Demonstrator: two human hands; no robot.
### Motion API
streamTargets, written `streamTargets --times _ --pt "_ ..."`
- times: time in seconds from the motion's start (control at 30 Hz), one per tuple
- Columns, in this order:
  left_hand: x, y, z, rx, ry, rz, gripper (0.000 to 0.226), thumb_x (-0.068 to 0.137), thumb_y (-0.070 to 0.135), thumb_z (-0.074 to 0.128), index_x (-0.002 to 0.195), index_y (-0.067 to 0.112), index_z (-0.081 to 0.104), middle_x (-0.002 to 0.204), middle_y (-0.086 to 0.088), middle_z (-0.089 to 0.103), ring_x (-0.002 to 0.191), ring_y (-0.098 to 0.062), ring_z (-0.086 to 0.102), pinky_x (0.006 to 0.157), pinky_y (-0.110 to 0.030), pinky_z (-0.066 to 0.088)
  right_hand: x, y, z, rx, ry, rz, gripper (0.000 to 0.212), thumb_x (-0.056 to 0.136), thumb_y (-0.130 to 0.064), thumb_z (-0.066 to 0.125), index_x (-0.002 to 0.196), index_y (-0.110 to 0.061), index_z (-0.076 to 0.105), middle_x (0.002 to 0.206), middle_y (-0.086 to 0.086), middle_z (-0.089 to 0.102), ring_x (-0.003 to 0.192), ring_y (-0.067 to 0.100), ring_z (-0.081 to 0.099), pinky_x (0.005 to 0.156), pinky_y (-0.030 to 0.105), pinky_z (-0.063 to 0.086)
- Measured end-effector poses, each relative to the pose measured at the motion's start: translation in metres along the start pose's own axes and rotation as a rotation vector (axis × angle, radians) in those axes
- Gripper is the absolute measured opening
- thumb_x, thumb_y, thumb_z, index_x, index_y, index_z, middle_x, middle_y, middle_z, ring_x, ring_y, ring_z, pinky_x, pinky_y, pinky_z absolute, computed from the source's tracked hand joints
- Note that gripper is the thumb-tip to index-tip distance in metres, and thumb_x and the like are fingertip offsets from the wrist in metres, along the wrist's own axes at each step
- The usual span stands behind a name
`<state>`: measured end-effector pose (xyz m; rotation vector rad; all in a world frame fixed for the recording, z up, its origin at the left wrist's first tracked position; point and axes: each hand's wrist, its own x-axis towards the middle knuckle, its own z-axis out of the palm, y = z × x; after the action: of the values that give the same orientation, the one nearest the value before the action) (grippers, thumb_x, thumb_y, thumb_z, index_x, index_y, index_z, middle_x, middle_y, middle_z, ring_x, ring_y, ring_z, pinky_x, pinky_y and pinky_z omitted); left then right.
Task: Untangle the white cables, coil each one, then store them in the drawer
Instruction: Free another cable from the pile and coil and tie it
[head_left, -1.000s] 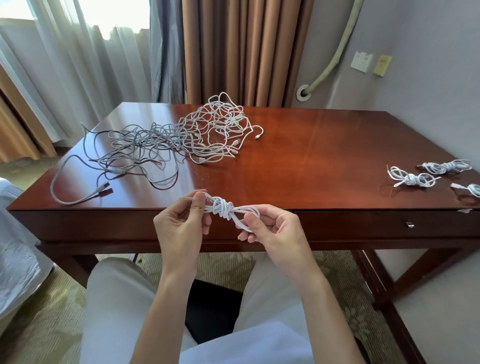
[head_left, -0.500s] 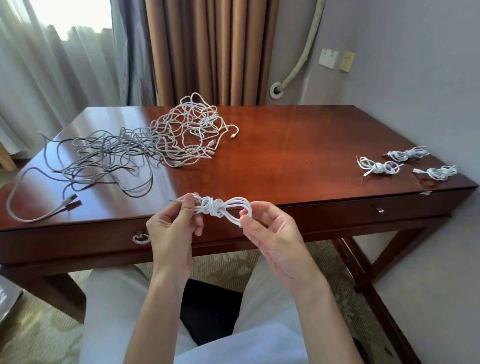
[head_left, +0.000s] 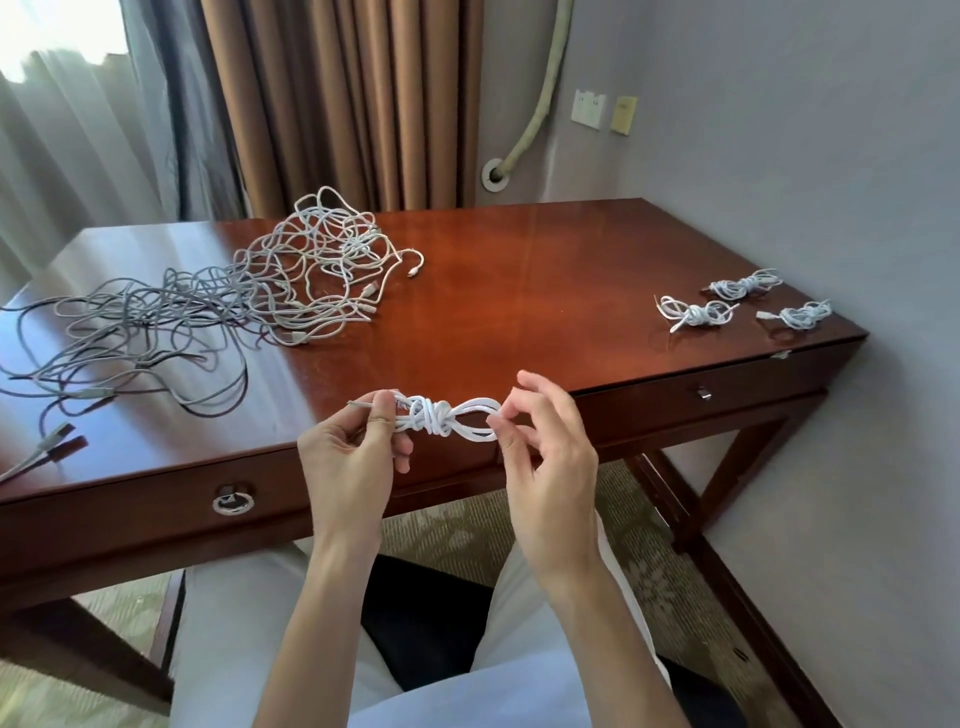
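Desk-edge (head_left: 467, 358), both hands pinching coil (head_left: 441, 418)

wooden desk (head_left: 519, 312) | brown curtains (head_left: 337, 104) | grey wall (head_left: 779, 130) | patterned carpet (head_left: 452, 535)

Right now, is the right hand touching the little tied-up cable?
Touching. The head view shows the right hand pinching the coiled cable by its loop end.

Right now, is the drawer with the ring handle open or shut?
Shut. The drawer front sits flush under the desk top, its ring handle hanging flat, with no gap showing.
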<state>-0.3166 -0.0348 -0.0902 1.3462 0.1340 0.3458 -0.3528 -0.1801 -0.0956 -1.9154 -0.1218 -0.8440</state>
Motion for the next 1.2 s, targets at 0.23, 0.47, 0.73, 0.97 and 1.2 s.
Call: streamTargets --times 0.23,0.47,0.73,0.97,1.2 --pt "0.008 -0.005 0.023 -0.2 -0.216 -0.171 0.027 0.099 0.011 0.061 0.078 0.008 0.076 0.073 0.0 0.066 0.058 -0.017 0.056 0.052 -0.023 0.047 0.022 0.01 -0.022 0.546 -0.003 0.488 0.012 0.099 -0.01 0.062 0.101 -0.011 0.051 0.088 0.012 0.079 0.086 0.022 0.076 0.072 0.025 0.056" --pt "0.036 -0.006 0.08 -0.286 -0.476 -0.353 0.016 0.1 0.002 0.055 0.1 -0.008 0.067 0.084 -0.018 0.07 0.068 -0.021 0.069 0.063 -0.02 0.056 0.064 0.054 -0.053 0.577 0.136 0.649 0.009 0.099 -0.013 0.063 0.104 -0.011 0.071 0.085 0.004 0.079 0.081 0.012 0.074 0.069 0.019 0.055" --pt "0.079 -0.038 0.15 0.343 -0.753 -0.13 0.013 0.094 0.018 0.071 0.094 0.008 0.078 0.084 -0.008 0.078 0.075 -0.015 0.069 0.081 -0.029 0.057 0.123 0.127 -0.102 0.142 0.251 0.544 0.009 0.091 -0.013 0.075 0.098 -0.008 0.08 0.077 0.004 0.078 0.066 0.01 0.071 0.067 0.024 0.056" --pt "0.07 -0.065 0.257 0.711 -0.813 0.175 0.017 0.095 0.025 0.067 0.097 0.014 0.08 0.077 -0.007 0.073 0.065 -0.014 0.06 0.053 -0.016 0.038 0.167 0.197 -0.164 -0.298 0.2 0.53 0.016 0.093 -0.016 0.072 0.08 -0.025 0.077 0.074 -0.002 0.076 0.075 0.017 0.074 0.089 0.044 0.059" --pt "0.055 -0.094 0.34 0.868 -0.825 0.346 0.028 0.097 0.043 0.059 0.107 0.027 0.079 0.089 -0.001 0.074 0.088 -0.024 0.065 0.083 -0.041 0.048 0.205 0.236 -0.218 -0.548 0.231 0.566 0.015 0.096 -0.015 0.068 0.1 -0.008 0.08 0.095 0.007 0.078 0.086 0.017 0.067 0.078 0.016 0.039"
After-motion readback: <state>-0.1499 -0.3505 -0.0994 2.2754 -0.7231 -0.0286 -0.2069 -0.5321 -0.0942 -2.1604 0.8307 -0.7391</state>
